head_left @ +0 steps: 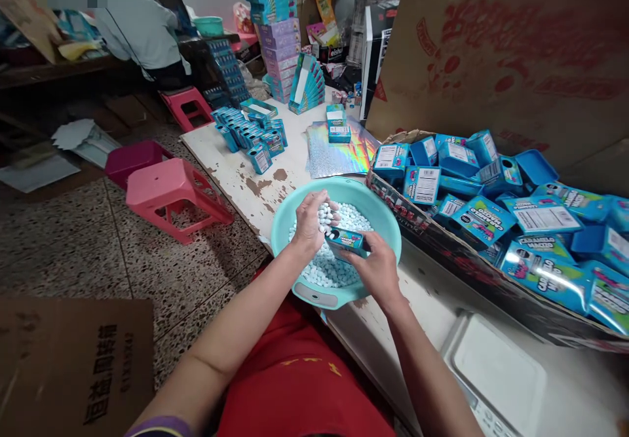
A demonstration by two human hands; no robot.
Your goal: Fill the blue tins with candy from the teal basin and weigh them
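Note:
A turquoise basin (282,217) full of small white candies (328,272) stands at the table's edge in front of me. Over it my left hand (309,219) is cupped around a handful of the candies, close against the end of a small blue candy box (346,239). My right hand (377,268) grips that box from the right, its thumb and fingers on the two sides. The box lies tilted on its side, and a dark hole shows at its left end, by the candies in my left hand. Part of its lower side is hidden by my fingers.
An open carton (442,247) heaped with blue boxes stands to the right, with a white scale (496,371) nearer me. Several boxes (250,135) stand grouped at the left, beyond them display boxes (280,50). Stools (167,191) and a seated person (142,31) are at left.

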